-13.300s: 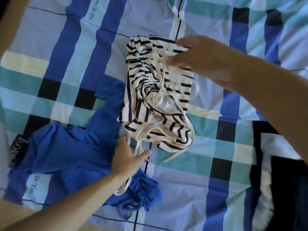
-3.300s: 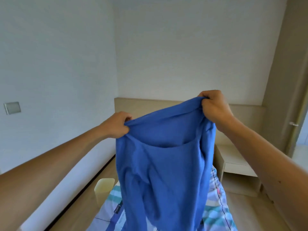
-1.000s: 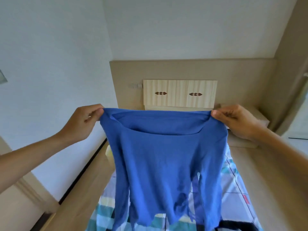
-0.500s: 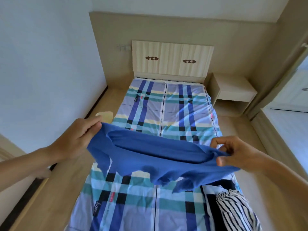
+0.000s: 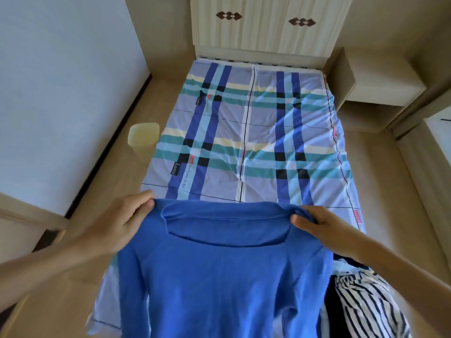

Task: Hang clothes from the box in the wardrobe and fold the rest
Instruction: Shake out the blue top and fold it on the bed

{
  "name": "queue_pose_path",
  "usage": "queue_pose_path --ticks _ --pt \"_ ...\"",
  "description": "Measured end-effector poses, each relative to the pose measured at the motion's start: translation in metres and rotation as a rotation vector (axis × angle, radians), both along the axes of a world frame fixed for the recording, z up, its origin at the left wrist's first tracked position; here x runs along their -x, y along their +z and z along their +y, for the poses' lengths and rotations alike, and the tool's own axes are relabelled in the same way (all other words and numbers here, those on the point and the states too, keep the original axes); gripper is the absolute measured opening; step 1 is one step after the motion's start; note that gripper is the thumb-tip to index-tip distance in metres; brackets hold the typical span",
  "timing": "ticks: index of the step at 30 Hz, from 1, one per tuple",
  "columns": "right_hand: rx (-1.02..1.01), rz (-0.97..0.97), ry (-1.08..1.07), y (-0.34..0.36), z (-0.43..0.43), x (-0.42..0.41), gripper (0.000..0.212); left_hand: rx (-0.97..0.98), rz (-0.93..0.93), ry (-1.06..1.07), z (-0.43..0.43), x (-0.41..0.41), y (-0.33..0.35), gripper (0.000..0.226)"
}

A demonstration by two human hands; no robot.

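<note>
Blue top, 1 of 2 garments in view, is held stretched by its shoulders over the near end of the bed. The left hand grips the left shoulder with fingers curled over the fabric. The right hand pinches the right shoulder, which bunches under the thumb. The wide neckline faces up between the 2 hands. Whether the body of the top already rests on the plaid sheet cannot be told.

Just right of the top, at the near right corner, lies 1 striped garment, black on white, partly under the right forearm and cut off by the frame. A dark patch between the 2 garments is too unclear to name. The top's hem and sleeve ends run out of the picture.

Farther off stand 1 pale yellow bin left of the bed, 1 nightstand to the far right, and 1 headboard bearing 2 diamond motifs.
</note>
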State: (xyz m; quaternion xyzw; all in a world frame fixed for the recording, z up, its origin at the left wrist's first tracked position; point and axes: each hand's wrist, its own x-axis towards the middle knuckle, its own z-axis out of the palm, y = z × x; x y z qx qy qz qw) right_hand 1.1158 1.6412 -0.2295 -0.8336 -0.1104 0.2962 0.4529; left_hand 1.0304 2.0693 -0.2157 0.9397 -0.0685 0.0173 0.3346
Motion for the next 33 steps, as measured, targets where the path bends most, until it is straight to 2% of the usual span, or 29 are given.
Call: queue_pose_path --ticks 2,5,8,9,12,14,17,19,21,23,24,26,28,29,31,32,33 --pt "0.025 0.003 -0.018 -0.058 0.015 -0.037 0.088 -0.037 0.056 -0.021 0.008 -0.037 -0.056 0.037" --pt "0.139 -0.027 -0.093 -0.166 0.043 -0.113 0.05 -0.195 0.075 -0.039 0.032 -0.119 -0.173 0.033" --pt "0.211 -0.159 -0.255 -0.264 0.074 -0.193 0.033 -0.418 0.044 -0.022 0.053 -0.208 -0.285 0.02" --pt "0.23 -0.172 -0.308 -0.299 0.081 -0.21 0.037 -0.505 0.035 0.033 0.053 -0.231 -0.322 0.011" --pt "0.397 -0.143 -0.35 -0.407 0.077 -0.227 0.064 -0.685 0.192 0.209 0.028 -0.269 -0.414 0.043" --pt "0.509 -0.069 -0.319 -0.466 0.057 -0.204 0.075 -0.731 0.265 0.096 -0.005 -0.265 -0.467 0.051" --pt "0.617 0.036 -0.3 -0.526 0.01 -0.142 0.089 -0.703 0.226 -0.134 -0.056 -0.242 -0.528 0.056" --pt "0.707 0.054 -0.249 -0.548 -0.017 -0.103 0.088 -0.646 0.195 -0.25 -0.085 -0.233 -0.551 0.057" --pt "0.786 0.074 -0.215 -0.554 -0.038 -0.077 0.081 -0.615 0.182 -0.329 -0.11 -0.23 -0.568 0.058" --pt "0.784 0.155 -0.109 -0.55 -0.053 -0.058 0.067 -0.608 0.207 -0.341 -0.13 -0.232 -0.575 0.06" --pt "0.744 0.225 -0.054 -0.546 -0.055 -0.053 0.056 -0.6 0.214 -0.326 -0.136 -0.236 -0.576 0.061" --pt "0.526 0.404 -0.019 -0.535 -0.063 -0.057 0.029 -0.585 0.227 -0.295 -0.15 -0.241 -0.573 0.063" --pt "0.332 0.425 -0.112 -0.515 -0.076 -0.087 0.013 -0.568 0.243 -0.269 -0.162 -0.247 -0.57 0.067" --pt "0.265 0.366 -0.183 -0.501 -0.084 -0.107 0.016 -0.567 0.256 -0.271 -0.167 -0.25 -0.569 0.071" --pt "0.199 0.217 -0.254 -0.466 -0.104 -0.151 0.045 -0.565 0.302 -0.285 -0.18 -0.255 -0.566 0.079" --pt "0.193 0.149 -0.242 -0.452 -0.112 -0.169 0.051 -0.563 0.335 -0.283 -0.183 -0.256 -0.567 0.084" --pt "0.229 0.094 -0.205 -0.437 -0.12 -0.186 0.047 -0.568 0.371 -0.275 -0.188 -0.258 -0.567 0.088"
